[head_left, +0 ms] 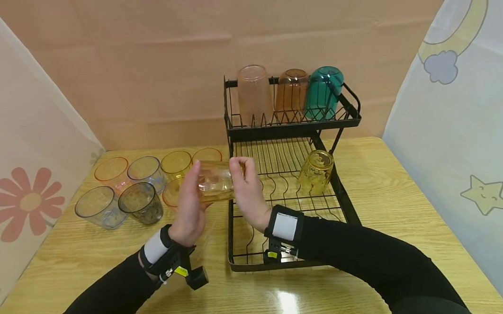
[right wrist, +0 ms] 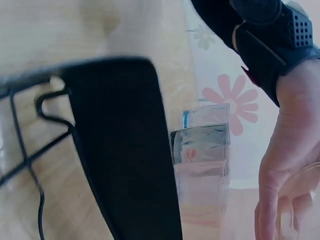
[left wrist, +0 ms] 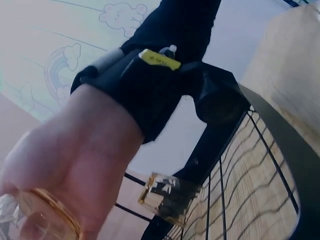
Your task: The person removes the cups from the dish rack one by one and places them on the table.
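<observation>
Gripping an amber glass tumbler [head_left: 216, 181] from both ends, the two hands hold it on its side in the air, beside the left edge of a black two-tier dish rack [head_left: 250, 267]. The left hand [head_left: 190, 215] has its thumb and fingers around one end; the right hand [head_left: 249, 192] curls its fingers about the other, both only partly closed. A yellow tumbler [head_left: 316, 173] stands upside down on the lower tier, with pink [head_left: 254, 98], brown [head_left: 291, 95] and teal [head_left: 324, 94] glasses inverted above. Left of the rack, upright glasses, including a grey one [head_left: 142, 206], cluster on the wood-grain table [head_left: 403, 198].
</observation>
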Action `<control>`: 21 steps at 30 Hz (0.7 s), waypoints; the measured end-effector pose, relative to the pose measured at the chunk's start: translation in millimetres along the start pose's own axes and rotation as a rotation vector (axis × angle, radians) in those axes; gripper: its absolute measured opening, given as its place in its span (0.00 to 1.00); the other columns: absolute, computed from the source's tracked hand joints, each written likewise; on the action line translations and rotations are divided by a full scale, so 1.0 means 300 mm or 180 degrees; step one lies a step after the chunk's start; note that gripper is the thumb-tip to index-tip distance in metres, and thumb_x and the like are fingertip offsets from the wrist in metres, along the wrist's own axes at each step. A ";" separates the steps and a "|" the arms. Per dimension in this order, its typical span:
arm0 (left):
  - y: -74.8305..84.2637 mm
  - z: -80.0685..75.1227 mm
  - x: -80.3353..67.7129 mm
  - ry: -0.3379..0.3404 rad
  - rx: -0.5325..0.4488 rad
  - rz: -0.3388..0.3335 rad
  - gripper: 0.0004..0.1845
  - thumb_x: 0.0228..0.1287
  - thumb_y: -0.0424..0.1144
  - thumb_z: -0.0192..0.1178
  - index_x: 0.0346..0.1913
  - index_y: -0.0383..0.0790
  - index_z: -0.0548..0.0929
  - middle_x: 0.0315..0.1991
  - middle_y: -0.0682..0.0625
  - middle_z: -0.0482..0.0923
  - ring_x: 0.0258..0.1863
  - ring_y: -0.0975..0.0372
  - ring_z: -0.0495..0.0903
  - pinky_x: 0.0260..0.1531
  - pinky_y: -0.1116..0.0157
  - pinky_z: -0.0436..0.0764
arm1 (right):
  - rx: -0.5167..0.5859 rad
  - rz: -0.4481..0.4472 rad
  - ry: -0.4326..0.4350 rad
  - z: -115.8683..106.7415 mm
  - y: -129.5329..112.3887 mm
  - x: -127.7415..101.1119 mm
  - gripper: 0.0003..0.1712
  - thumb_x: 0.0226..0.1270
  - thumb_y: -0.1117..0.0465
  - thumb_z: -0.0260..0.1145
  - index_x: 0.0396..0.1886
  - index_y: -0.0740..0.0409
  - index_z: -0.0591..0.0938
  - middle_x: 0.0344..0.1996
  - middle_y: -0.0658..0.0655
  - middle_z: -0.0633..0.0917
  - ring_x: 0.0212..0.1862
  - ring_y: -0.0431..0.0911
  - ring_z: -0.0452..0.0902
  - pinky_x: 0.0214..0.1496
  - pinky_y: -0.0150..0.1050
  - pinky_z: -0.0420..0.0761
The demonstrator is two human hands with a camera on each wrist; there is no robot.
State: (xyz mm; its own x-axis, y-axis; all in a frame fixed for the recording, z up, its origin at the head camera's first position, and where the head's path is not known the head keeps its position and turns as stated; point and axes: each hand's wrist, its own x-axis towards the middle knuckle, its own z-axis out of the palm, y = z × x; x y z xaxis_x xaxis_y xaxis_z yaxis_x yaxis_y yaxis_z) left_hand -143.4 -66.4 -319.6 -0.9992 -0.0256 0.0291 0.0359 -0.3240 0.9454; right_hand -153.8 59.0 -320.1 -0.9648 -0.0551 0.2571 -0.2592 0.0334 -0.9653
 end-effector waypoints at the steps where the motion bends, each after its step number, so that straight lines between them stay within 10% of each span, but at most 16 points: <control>1: 0.001 -0.006 0.002 -0.0011 -0.0004 0.0017 0.21 0.75 0.57 0.42 0.47 0.44 0.74 0.44 0.48 0.75 0.44 0.57 0.75 0.42 0.57 0.75 | -0.0041 -0.0021 -0.0072 0.000 0.000 0.000 0.18 0.80 0.52 0.45 0.55 0.62 0.66 0.48 0.58 0.70 0.51 0.48 0.67 0.55 0.44 0.67; 9: 0.014 -0.067 0.032 -0.0294 0.0326 0.0101 0.19 0.76 0.54 0.43 0.44 0.41 0.75 0.43 0.46 0.73 0.45 0.56 0.73 0.45 0.61 0.72 | -0.0624 -0.0203 -0.0938 -0.053 0.004 0.000 0.24 0.80 0.53 0.45 0.65 0.64 0.62 0.59 0.61 0.68 0.59 0.50 0.67 0.60 0.49 0.68; 15: 0.027 -0.112 0.060 -0.0518 0.1198 0.0055 0.26 0.76 0.46 0.46 0.66 0.32 0.65 0.62 0.41 0.66 0.62 0.53 0.63 0.63 0.52 0.59 | -0.1581 -0.0131 -0.1693 -0.128 -0.010 0.001 0.31 0.78 0.49 0.49 0.72 0.60 0.58 0.57 0.58 0.73 0.51 0.47 0.74 0.49 0.43 0.76; 21: 0.028 -0.149 0.086 -0.0904 0.2106 0.0327 0.24 0.74 0.43 0.53 0.66 0.35 0.68 0.59 0.38 0.69 0.57 0.48 0.69 0.56 0.48 0.67 | -0.2562 -0.0235 -0.2447 -0.210 -0.029 -0.004 0.39 0.74 0.40 0.52 0.75 0.56 0.56 0.68 0.58 0.66 0.65 0.51 0.67 0.63 0.47 0.69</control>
State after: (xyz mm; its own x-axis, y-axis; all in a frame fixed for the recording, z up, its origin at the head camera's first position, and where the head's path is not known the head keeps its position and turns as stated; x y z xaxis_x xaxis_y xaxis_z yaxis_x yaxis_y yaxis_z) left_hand -168.2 -112.1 -325.5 -0.9598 0.2505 0.1265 0.2031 0.3091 0.9291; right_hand -153.2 121.8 -309.2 -0.7337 -0.6774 -0.0534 -0.5369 0.6260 -0.5656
